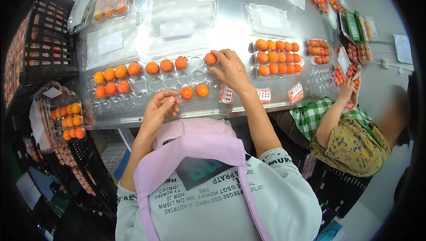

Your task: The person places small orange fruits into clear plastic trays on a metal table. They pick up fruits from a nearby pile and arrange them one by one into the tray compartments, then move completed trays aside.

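In front of me, a clear plastic fruit tray (169,81) has round wells, some bare and some holding orange-red fruit. My right hand (231,69) has thumb and forefinger on either side of a round orange fruit (211,59) at the tray's far right corner. Whether that fruit rests in its well is unclear. Over the tray's near left edge is my left hand (161,106), fingers loosely curled and apart, holding nothing. Two fruits (194,91) lie in the near row beside it. A second clear tray (133,89), partly filled, adjoins on the left.
To the right lies a filled fruit tray (277,57), with printed cards (227,94) along the table edge (213,114). Black crates (50,34) stand at left. A co-worker (349,137) at right handles packs of small red fruit (339,74).
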